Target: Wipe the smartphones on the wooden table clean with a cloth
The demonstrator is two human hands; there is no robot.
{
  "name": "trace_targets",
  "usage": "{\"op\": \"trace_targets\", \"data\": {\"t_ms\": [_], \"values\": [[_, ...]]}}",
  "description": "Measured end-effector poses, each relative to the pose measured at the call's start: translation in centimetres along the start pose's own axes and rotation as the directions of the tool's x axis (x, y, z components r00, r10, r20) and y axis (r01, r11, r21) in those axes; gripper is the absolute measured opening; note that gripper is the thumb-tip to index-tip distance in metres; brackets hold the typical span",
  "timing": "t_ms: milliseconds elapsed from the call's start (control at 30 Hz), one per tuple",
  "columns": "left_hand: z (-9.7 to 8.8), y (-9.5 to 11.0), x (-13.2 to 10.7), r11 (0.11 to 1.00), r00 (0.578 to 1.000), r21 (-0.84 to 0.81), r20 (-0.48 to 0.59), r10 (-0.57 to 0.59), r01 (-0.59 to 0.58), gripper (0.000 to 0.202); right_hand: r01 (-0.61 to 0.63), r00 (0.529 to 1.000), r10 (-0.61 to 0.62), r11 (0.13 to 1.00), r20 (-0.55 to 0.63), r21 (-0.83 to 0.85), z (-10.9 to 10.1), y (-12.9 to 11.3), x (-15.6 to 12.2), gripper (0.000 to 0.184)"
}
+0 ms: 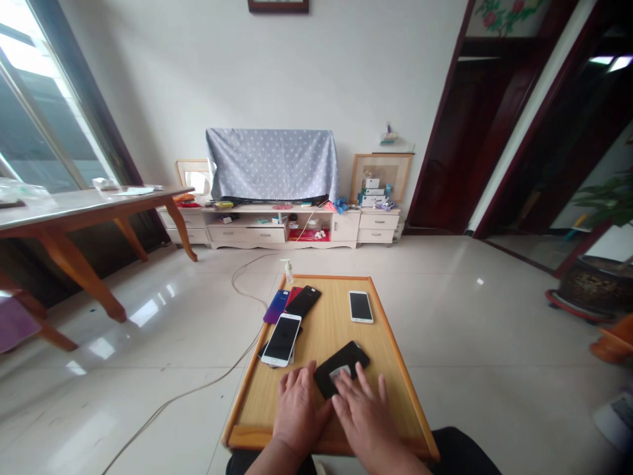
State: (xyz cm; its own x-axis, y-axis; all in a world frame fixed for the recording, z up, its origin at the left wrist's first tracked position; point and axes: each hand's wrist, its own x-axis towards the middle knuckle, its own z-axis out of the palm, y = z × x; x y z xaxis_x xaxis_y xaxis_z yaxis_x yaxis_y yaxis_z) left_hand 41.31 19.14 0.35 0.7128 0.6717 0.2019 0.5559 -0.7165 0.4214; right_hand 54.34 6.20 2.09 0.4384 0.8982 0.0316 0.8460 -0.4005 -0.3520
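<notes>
A black phone lies at a slant on the near part of a small wooden table. My left hand is at its left end, fingers curled against the edge and thumb along the near side. Over the phone, my right hand is spread, its fingertips resting on a small pale patch; whether that is a label or a wipe I cannot tell. A white phone lies farther off to the right. On the left, another white phone overlaps other devices, with a blue-purple phone and a black phone behind it.
A small pump bottle stands at the table's far left corner. A pale cable runs over the tiled floor on the left. Ahead is a low cabinet with a cloth-covered object; a wooden dining table stands left.
</notes>
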Motion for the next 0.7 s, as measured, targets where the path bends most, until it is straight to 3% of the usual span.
{"op": "trace_targets", "data": {"t_ms": [67, 133, 267, 333, 433, 533, 600, 700], "values": [[-0.1, -0.1, 0.0, 1.0, 1.0, 0.005, 0.026, -0.004, 0.004, 0.065, 0.093, 0.995, -0.094, 0.995, 0.024, 0.047, 0.5, -1.0, -0.4, 0.05], [-0.2, 0.0, 0.1, 1.0, 0.999, 0.002, 0.031, -0.012, 0.012, 0.066, 0.085, 0.996, -0.086, 0.996, 0.027, 0.043, 0.3, -0.9, 0.0, 0.05], [0.0, -0.1, 0.0, 1.0, 1.0, -0.02, -0.024, -0.004, 0.003, 0.071, -0.151, 0.988, 0.148, 0.987, -0.043, -0.055, -0.7, 1.2, 2.3, 0.056], [0.2, -0.2, 0.0, 1.0, 0.999, -0.021, -0.04, 0.003, -0.004, 0.073, -0.206, 0.977, 0.201, 0.976, -0.064, -0.073, -0.8, 1.3, 2.9, 0.057], [0.4, -0.4, 0.0, 1.0, 0.999, -0.007, -0.031, 0.009, -0.009, 0.068, -0.048, 0.999, 0.048, 0.999, -0.003, -0.017, 0.1, -0.4, 2.2, 0.054], [0.4, -0.5, 0.1, 1.0, 1.0, 0.021, -0.014, -0.002, 0.002, 0.058, 0.122, 0.991, -0.126, 0.989, 0.044, 0.077, 1.1, -2.1, 1.5, 0.049], [0.3, -0.4, 0.1, 1.0, 1.0, 0.018, -0.013, -0.013, 0.014, 0.056, 0.114, 0.992, -0.117, 0.991, 0.037, 0.072, 1.0, -2.0, 2.2, 0.048], [0.1, -0.2, 0.0, 1.0, 1.0, -0.014, -0.026, -0.015, 0.015, 0.068, -0.046, 0.999, 0.046, 0.999, -0.023, -0.007, 0.0, 0.0, 4.6, 0.053]]}}
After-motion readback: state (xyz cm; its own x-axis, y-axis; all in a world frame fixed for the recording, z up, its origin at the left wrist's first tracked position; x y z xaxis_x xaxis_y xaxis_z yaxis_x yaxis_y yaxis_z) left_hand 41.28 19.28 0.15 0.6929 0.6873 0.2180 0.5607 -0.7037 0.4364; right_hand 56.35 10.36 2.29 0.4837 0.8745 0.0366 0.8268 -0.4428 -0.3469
